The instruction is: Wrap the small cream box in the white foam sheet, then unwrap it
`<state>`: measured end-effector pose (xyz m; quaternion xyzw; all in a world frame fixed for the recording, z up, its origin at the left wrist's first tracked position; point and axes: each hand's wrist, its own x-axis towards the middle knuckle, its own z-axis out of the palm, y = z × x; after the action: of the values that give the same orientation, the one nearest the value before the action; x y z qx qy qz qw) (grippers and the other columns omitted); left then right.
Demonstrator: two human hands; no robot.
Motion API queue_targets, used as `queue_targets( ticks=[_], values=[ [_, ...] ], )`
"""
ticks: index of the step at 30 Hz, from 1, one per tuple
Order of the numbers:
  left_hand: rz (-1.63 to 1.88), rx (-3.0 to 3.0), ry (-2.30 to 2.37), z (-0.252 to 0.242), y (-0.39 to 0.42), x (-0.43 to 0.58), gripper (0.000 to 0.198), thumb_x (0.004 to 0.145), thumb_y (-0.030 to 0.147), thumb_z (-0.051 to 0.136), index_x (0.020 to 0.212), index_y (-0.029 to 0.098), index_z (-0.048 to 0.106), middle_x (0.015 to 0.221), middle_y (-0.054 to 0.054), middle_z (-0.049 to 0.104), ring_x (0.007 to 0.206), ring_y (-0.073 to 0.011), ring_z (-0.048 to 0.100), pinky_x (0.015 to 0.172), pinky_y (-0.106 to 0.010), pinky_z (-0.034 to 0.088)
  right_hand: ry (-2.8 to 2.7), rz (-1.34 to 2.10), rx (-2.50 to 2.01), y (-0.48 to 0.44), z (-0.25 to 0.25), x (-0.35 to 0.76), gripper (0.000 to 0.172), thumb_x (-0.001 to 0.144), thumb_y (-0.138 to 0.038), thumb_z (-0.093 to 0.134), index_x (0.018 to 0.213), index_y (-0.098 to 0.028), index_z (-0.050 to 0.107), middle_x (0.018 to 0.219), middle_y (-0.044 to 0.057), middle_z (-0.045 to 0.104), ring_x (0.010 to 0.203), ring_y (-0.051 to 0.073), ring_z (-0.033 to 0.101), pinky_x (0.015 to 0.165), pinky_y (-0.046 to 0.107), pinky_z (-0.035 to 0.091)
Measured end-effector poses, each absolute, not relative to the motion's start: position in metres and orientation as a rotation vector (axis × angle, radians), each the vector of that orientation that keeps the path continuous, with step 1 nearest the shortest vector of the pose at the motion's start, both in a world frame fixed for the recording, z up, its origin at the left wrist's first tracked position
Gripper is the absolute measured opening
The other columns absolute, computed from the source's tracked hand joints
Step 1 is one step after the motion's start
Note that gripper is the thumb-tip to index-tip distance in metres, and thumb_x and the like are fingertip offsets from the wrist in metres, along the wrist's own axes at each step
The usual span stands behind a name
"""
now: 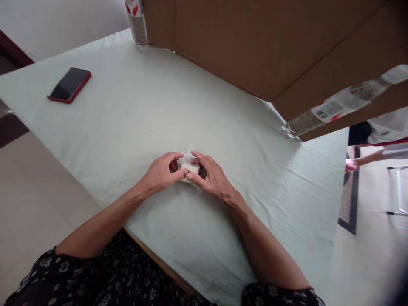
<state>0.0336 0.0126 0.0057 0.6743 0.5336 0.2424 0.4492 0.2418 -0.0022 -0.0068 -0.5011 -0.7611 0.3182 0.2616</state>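
Observation:
A small whitish packet (pixel 190 168) with a thin, translucent wrapping at its far side sits between my hands, low over the pale green tablecloth. From the left, my left hand (pixel 163 171) curls around it, the thumb pressed on its near edge. My right hand (pixel 211 175) grips it from the right, its thumb meeting the left thumb at the near side and its index finger at the wrapping. The fingers under the packet are mostly hidden.
A pale green cloth (pixel 143 106) covers the table. A phone (pixel 69 85) with a red case lies at the far left. Behind stands a large cardboard panel (pixel 229 46), with plastic bottles (pixel 138 27) at its left and right (pixel 331 111). Another person's arm (pixel 369 159) shows at right.

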Motion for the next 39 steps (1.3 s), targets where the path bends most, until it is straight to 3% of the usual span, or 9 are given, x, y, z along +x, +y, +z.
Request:
queue_targets(
  ticks=[4, 10, 17, 24, 29, 39],
  values=[
    [0.556, 1.654, 1.335, 0.010, 0.015, 0.035, 0.061, 0.078, 0.048, 0.066, 0.129, 0.013, 0.063, 0.093, -0.006, 0.068, 0.079, -0.0189, 0.061, 0.075, -0.034, 0.050, -2.020, 0.882, -1.340, -0.001, -0.004, 0.244, 0.069, 0.088, -0.062, 0.058, 0.141, -0.019, 0.054, 0.122, 0.013, 0.070, 0.109, 0.028, 0.063, 0.096, 0.046, 0.049],
    [0.496, 1.655, 1.339, 0.015, 0.018, 0.035, 0.061, 0.078, 0.049, 0.068, 0.130, 0.017, 0.063, 0.090, -0.003, 0.067, 0.075, -0.0174, 0.061, 0.072, -0.031, 0.049, -1.727, 0.789, -1.570, 0.028, -0.005, 0.256, 0.035, 0.092, -0.039, 0.052, 0.117, -0.020, 0.068, 0.098, 0.006, 0.075, 0.084, 0.020, 0.065, 0.078, 0.035, 0.051],
    [0.503, 1.672, 1.327, 0.010, 0.019, 0.034, 0.061, 0.080, 0.049, 0.067, 0.132, 0.018, 0.061, 0.094, -0.003, 0.067, 0.075, -0.0171, 0.061, 0.071, -0.031, 0.049, -2.101, 0.672, -1.644, 0.075, 0.000, 0.244, 0.027, 0.086, -0.019, 0.051, 0.102, -0.021, 0.072, 0.101, 0.007, 0.074, 0.090, 0.021, 0.064, 0.081, 0.035, 0.047],
    [0.487, 1.650, 1.331, 0.012, 0.020, 0.035, 0.063, 0.079, 0.050, 0.067, 0.133, 0.018, 0.060, 0.095, -0.004, 0.066, 0.075, -0.0166, 0.060, 0.072, -0.031, 0.048, -2.359, 0.742, -1.731, 0.090, 0.018, 0.232, 0.015, 0.079, -0.017, 0.058, 0.089, -0.021, 0.069, 0.088, 0.004, 0.072, 0.074, 0.017, 0.056, 0.064, 0.028, 0.035],
    [0.494, 1.619, 1.311, 0.011, 0.020, 0.034, 0.066, 0.079, 0.050, 0.069, 0.136, 0.019, 0.058, 0.098, -0.003, 0.066, 0.075, -0.0157, 0.059, 0.071, -0.031, 0.048, -2.338, 0.727, -1.741, 0.092, 0.021, 0.230, 0.009, 0.074, -0.013, 0.057, 0.073, -0.020, 0.063, 0.080, 0.003, 0.068, 0.070, 0.016, 0.052, 0.061, 0.028, 0.032],
    [0.515, 1.621, 1.289, 0.007, 0.019, 0.033, 0.066, 0.080, 0.052, 0.068, 0.137, 0.021, 0.056, 0.099, -0.003, 0.066, 0.074, -0.0158, 0.060, 0.068, -0.030, 0.048, -1.864, 1.297, -1.365, 0.082, 0.016, 0.237, 0.021, 0.072, -0.024, 0.057, 0.091, -0.018, 0.062, 0.068, -0.003, 0.055, 0.062, 0.012, 0.046, 0.057, 0.026, 0.036]
  ],
)
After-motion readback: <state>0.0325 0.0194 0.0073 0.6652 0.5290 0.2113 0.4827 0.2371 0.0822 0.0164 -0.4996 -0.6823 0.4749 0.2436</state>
